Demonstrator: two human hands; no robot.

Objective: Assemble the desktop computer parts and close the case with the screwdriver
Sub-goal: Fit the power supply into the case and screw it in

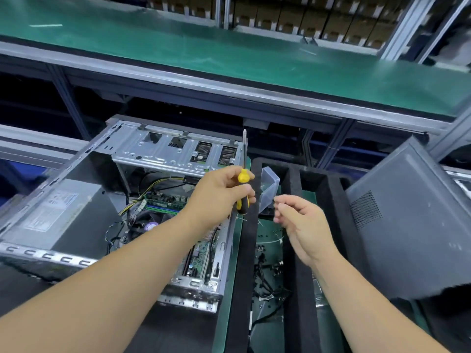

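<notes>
An open desktop case (76, 159) lies on its side at the left, showing a power supply (51, 212), a silver drive cage (175, 149), cables and the motherboard (201, 253). My left hand (219, 194) grips a yellow-and-black screwdriver (243, 179) by the handle, shaft pointing up, over the case's right edge. My right hand (303, 225) hovers over the black foam tray (293, 250), fingertips pinched together on something too small to make out. The grey side panel (413, 225) leans at the right.
A small clear plastic box (269, 189) stands tilted in the foam tray beside my hands. Loose screws and black cables (267, 276) lie in the tray's green-floored compartment. A green conveyor shelf (229, 52) with a metal rail runs across above the bench.
</notes>
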